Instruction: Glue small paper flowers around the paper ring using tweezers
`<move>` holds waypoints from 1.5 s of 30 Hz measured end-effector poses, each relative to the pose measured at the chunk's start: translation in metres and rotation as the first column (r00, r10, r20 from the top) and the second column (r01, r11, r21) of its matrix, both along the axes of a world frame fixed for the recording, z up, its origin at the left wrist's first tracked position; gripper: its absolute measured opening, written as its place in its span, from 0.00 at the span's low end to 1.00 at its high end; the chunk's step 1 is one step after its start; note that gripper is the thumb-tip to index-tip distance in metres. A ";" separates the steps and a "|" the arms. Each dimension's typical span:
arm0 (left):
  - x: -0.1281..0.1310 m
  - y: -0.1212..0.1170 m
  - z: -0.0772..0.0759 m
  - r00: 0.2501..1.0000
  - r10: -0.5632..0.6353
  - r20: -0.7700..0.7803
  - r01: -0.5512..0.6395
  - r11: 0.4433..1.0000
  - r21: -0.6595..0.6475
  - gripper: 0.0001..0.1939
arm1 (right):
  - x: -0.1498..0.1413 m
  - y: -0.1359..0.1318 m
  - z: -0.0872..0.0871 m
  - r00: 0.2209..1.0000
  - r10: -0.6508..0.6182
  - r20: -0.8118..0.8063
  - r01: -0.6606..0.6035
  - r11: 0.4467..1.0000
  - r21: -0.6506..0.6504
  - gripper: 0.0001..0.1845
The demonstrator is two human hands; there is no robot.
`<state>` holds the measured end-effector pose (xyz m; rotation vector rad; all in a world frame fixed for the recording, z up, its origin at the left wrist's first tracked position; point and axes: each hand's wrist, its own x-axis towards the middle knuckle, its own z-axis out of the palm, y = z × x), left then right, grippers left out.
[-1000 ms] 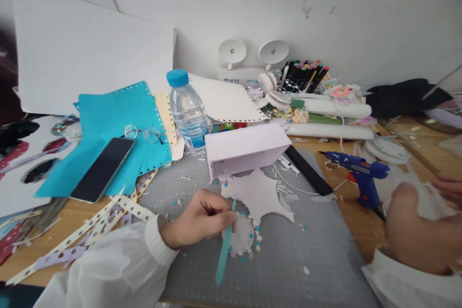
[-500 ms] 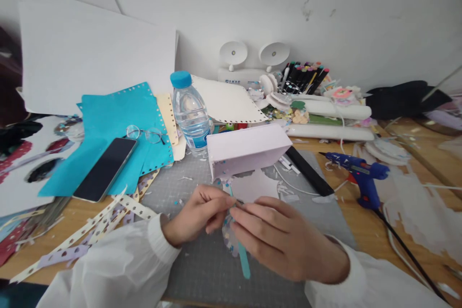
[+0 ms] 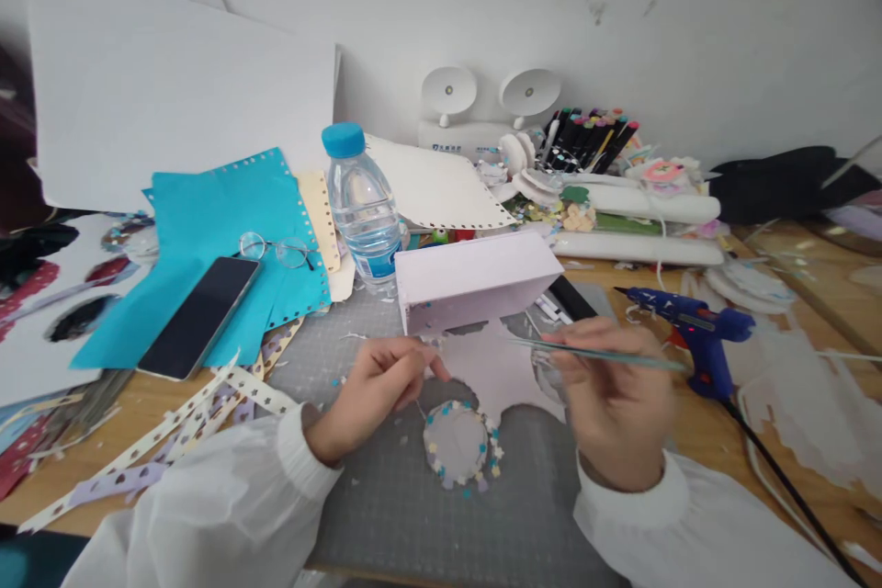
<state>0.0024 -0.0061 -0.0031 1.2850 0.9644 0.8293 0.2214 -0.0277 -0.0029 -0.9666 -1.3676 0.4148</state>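
My right hand point(image 3: 610, 400) is raised over the right of the mat, gripping teal tweezers point(image 3: 606, 352) that are blurred, with their thin end toward the left. To the left, my left hand point(image 3: 378, 381) hovers low with its fingers curled and thumb and forefinger close together; what they hold, if anything, I cannot make out. Just below it lies a round pale disc point(image 3: 455, 443) edged with small blue, yellow and lilac stars, some loose along its right side. A scalloped lilac paper offcut point(image 3: 492, 367) lies between the hands, in front of a lilac paper box point(image 3: 479, 271).
A water bottle point(image 3: 362, 211) stands behind the box. Left are blue paper sheets point(image 3: 199, 220), glasses point(image 3: 276, 250), a phone point(image 3: 199, 317) and paper strips point(image 3: 172, 427). A blue glue gun point(image 3: 695, 322) with its cord lies right. Markers point(image 3: 589, 142) stand at the back.
My hands have parted. The right hand has swung right and up with the tweezers, now lying nearly level. The star-edged disc, mostly hidden before, is now uncovered.
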 end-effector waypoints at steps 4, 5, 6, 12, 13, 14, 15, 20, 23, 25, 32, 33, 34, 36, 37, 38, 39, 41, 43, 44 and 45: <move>-0.004 0.007 0.001 0.990 -0.136 -0.040 0.134 0.990 -0.034 0.19 | 0.005 0.002 -0.015 0.967 0.099 -0.235 -0.174 0.930 -0.325 0.05; -0.004 0.007 0.003 0.981 -0.183 -0.064 0.181 0.983 -0.033 0.18 | 0.006 0.003 -0.017 0.958 0.130 -0.256 -0.221 0.903 -0.368 0.06; -0.003 0.007 0.005 0.970 -0.225 -0.087 0.223 0.974 -0.028 0.16 | 0.006 0.003 -0.018 0.949 0.162 -0.270 -0.263 0.878 -0.399 0.07; 0.001 0.003 0.016 0.906 -0.393 -0.155 0.396 0.918 -0.010 0.09 | 0.004 0.002 -0.015 0.901 0.284 -0.328 -0.413 0.792 -0.449 0.10; 0.001 0.003 0.016 0.899 -0.403 -0.173 0.410 0.912 0.003 0.10 | 0.003 0.002 -0.014 0.899 0.296 -0.324 -0.421 0.788 -0.449 0.10; 0.001 0.003 0.016 0.891 -0.410 -0.194 0.422 0.906 0.020 0.10 | 0.002 0.001 -0.014 0.900 0.303 -0.315 -0.422 0.788 -0.448 0.10; 0.001 0.002 0.015 0.883 -0.416 -0.217 0.433 0.901 0.035 0.10 | 0.002 0.001 -0.014 0.903 0.303 -0.305 -0.417 0.792 -0.447 0.09; 0.000 0.002 0.006 0.841 -0.437 -0.318 0.473 0.880 0.043 0.08 | 0.000 -0.001 -0.012 0.919 0.296 -0.259 -0.385 0.808 -0.445 0.09; 0.001 0.002 0.004 0.842 -0.452 -0.295 0.474 0.880 0.003 0.06 | -0.001 -0.001 -0.011 0.922 0.296 -0.249 -0.380 0.816 -0.435 0.09; 0.001 0.001 0.003 0.853 -0.449 -0.267 0.463 0.887 -0.012 0.07 | -0.001 -0.001 -0.011 0.926 0.290 -0.242 -0.371 0.818 -0.440 0.09; 0.001 0.001 0.002 0.859 -0.456 -0.232 0.456 0.888 -0.056 0.08 | -0.003 -0.001 -0.009 0.922 0.311 -0.232 -0.384 0.814 -0.436 0.08; 0.001 0.001 0.002 0.860 -0.457 -0.224 0.456 0.888 -0.062 0.08 | -0.003 -0.001 -0.008 0.922 0.313 -0.227 -0.383 0.814 -0.437 0.08; 0.001 0.001 0.002 0.862 -0.458 -0.217 0.455 0.888 -0.066 0.08 | -0.003 -0.001 -0.008 0.924 0.314 -0.220 -0.381 0.814 -0.439 0.08; 0.002 0.001 0.002 0.865 -0.458 -0.205 0.454 0.889 -0.069 0.08 | -0.004 -0.001 -0.007 0.925 0.319 -0.206 -0.378 0.814 -0.442 0.08; 0.002 0.001 0.002 0.867 -0.456 -0.201 0.452 0.889 -0.069 0.08 | -0.004 -0.001 -0.006 0.926 0.320 -0.202 -0.377 0.816 -0.438 0.07; 0.002 0.001 0.001 0.869 -0.454 -0.197 0.450 0.890 -0.068 0.09 | -0.004 -0.001 -0.007 0.926 0.321 -0.199 -0.377 0.819 -0.432 0.07; 0.002 0.001 0.001 0.871 -0.451 -0.194 0.448 0.892 -0.065 0.09 | -0.004 -0.001 -0.007 0.926 0.322 -0.199 -0.377 0.822 -0.426 0.07; 0.001 0.000 0.000 0.873 -0.449 -0.190 0.446 0.893 -0.061 0.09 | -0.004 -0.001 -0.008 0.924 0.322 -0.205 -0.380 0.824 -0.419 0.07; 0.001 0.000 0.000 0.872 -0.452 -0.187 0.449 0.891 -0.060 0.09 | -0.004 -0.002 -0.009 0.922 0.321 -0.215 -0.385 0.820 -0.424 0.07; 0.001 0.000 0.000 0.871 -0.455 -0.186 0.452 0.890 -0.061 0.09 | -0.004 -0.002 -0.009 0.922 0.320 -0.219 -0.386 0.815 -0.432 0.07; 0.001 0.000 0.000 0.869 -0.459 -0.184 0.455 0.888 -0.064 0.10 | -0.004 -0.002 -0.009 0.922 0.317 -0.222 -0.385 0.811 -0.441 0.07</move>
